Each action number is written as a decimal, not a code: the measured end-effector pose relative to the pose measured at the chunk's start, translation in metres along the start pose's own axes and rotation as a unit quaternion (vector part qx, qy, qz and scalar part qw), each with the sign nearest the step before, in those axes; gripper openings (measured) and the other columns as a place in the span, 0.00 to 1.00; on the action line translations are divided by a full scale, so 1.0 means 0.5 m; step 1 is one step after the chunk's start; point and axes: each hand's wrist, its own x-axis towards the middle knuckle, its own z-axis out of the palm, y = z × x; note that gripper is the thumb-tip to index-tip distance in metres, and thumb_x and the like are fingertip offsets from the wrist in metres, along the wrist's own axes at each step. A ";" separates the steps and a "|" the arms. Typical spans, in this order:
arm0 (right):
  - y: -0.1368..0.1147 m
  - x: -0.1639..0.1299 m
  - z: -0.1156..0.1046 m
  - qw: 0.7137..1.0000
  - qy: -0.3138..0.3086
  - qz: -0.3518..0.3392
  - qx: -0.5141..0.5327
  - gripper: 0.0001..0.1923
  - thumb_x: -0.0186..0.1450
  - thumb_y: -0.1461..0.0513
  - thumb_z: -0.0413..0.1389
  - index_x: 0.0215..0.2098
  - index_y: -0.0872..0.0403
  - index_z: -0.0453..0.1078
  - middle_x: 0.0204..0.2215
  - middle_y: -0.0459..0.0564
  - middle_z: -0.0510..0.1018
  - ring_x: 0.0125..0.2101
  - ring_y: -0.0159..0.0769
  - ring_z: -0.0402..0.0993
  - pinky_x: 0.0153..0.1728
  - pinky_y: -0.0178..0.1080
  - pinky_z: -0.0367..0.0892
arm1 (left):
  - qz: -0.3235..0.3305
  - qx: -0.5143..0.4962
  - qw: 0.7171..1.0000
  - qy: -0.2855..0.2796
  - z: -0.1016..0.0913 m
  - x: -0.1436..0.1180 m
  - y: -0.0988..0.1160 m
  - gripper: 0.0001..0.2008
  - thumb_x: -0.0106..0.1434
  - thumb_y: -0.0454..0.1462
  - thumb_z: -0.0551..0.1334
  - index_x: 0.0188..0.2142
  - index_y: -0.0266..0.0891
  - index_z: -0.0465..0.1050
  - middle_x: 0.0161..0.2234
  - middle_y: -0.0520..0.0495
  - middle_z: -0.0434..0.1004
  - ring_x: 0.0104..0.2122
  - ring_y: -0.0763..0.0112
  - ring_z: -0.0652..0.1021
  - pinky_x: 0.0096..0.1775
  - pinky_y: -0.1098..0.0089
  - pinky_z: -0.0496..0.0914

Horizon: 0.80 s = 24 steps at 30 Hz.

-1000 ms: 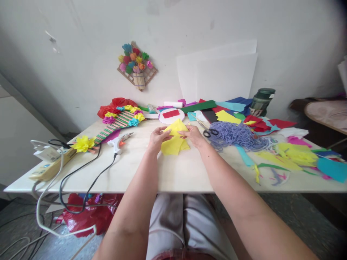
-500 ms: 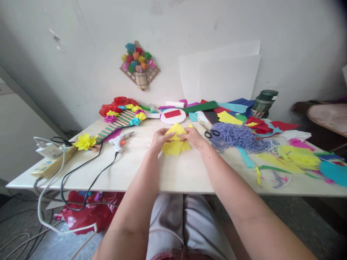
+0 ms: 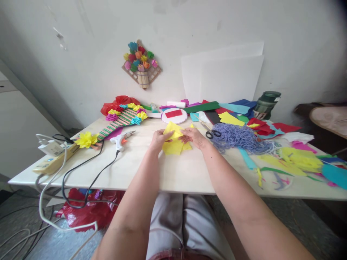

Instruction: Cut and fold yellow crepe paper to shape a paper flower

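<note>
A yellow piece of crepe paper (image 3: 173, 130) is held up over the table between both hands. My left hand (image 3: 160, 139) pinches its left edge, thumb on top. On the right edge, the fingers of my right hand (image 3: 194, 138) are closed on the same paper. More yellow paper (image 3: 173, 147) lies on the table just below the hands. Beyond them sits a white oval disc (image 3: 184, 117) with a red paper rectangle (image 3: 174, 113) on it. Black-handled scissors (image 3: 213, 134) rest to the right of my right hand.
A white glue gun (image 3: 118, 142) with a black cord lies at left, near a power strip (image 3: 51, 164) and a flower-trimmed striped craft (image 3: 121, 121). Purple yarn (image 3: 240, 136) and coloured paper scraps (image 3: 300, 159) spread over the right. A dark green bottle (image 3: 267, 104) stands behind.
My right hand has shifted slightly to the right along the paper's edge, its fingers more spread. The left hand keeps its hold. The whole view has drifted a little.
</note>
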 end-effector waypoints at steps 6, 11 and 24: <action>0.004 0.003 0.004 0.999 0.027 -0.010 -0.038 0.14 0.46 0.56 0.62 0.22 0.59 0.68 0.21 0.50 0.76 0.17 0.25 0.67 0.20 0.30 0.63 | -0.003 -0.009 1.000 0.008 0.002 -0.003 0.005 0.21 0.42 0.47 0.66 0.30 0.32 0.73 0.24 0.46 0.73 0.25 0.72 0.73 0.26 0.74 0.69; 0.007 0.006 0.012 0.997 0.056 -0.011 -0.045 0.14 0.45 0.57 0.62 0.19 0.59 0.67 0.17 0.48 0.75 0.14 0.25 0.66 0.18 0.30 0.62 | -0.004 -0.013 1.000 0.004 0.006 -0.005 0.010 0.21 0.42 0.47 0.66 0.30 0.32 0.73 0.24 0.47 0.73 0.25 0.74 0.73 0.27 0.74 0.69; -0.005 0.000 -0.004 0.999 0.019 -0.022 -0.023 0.15 0.49 0.54 0.59 0.29 0.56 0.69 0.26 0.47 0.75 0.21 0.29 0.71 0.19 0.29 0.62 | -0.008 0.003 1.000 -0.028 0.000 0.000 -0.001 0.19 0.43 0.46 0.66 0.29 0.33 0.74 0.23 0.48 0.72 0.23 0.75 0.72 0.25 0.75 0.68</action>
